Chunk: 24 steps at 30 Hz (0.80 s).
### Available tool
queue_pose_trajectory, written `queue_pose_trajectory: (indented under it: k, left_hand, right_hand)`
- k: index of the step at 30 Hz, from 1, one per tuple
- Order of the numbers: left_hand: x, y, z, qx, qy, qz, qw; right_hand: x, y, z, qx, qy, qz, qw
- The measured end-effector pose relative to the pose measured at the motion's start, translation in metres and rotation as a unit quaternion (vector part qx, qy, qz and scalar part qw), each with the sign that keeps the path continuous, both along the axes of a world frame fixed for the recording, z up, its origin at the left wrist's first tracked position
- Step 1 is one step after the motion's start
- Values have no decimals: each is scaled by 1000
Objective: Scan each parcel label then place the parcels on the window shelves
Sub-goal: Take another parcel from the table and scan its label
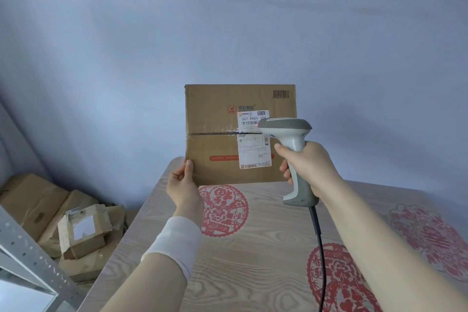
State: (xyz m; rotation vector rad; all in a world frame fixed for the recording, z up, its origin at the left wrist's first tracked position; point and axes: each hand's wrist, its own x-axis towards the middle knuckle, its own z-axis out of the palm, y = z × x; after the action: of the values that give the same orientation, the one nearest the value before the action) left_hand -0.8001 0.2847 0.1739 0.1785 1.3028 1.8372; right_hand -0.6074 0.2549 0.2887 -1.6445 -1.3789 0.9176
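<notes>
Centre of frame: a cardboard parcel (222,134) stands upright on its lower edge at the far end of the bench (253,248), its labelled face toward the camera. Left hand (182,182) grips the parcel's lower left corner, thumb on the front face, fingers hidden behind. White shipping label (254,140) sits right of centre on the parcel, across the taped seam; a red scan line shows on its upper barcode. Right hand (307,165) is wrapped around the handle of a grey-white barcode scanner (287,134), whose head points left, close to the label. Black cable (319,248) runs from the handle base down to the bottom edge. Bench surface is pale wood grain with red papercut-style patterns. Lower left: a heap of cardboard boxes (63,223) on the floor, beside a metal shelf frame (30,256).
</notes>
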Motion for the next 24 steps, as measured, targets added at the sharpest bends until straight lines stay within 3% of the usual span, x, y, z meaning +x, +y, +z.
queue_pose_trajectory:
  k: [13,19,24]
  left_hand:
    - [-12,-3,4,-2,7,-2,1000]
    - [-28,-13,8,5,-1,3,1000]
    - [-57,-20,12,18,-9,-4,1000]
  right_hand:
    - [-2,0,3,22,-15,3,1000]
    - [0,-8,4,49,78,25,995]
    - [0,-11,-2,58,98,-9,993]
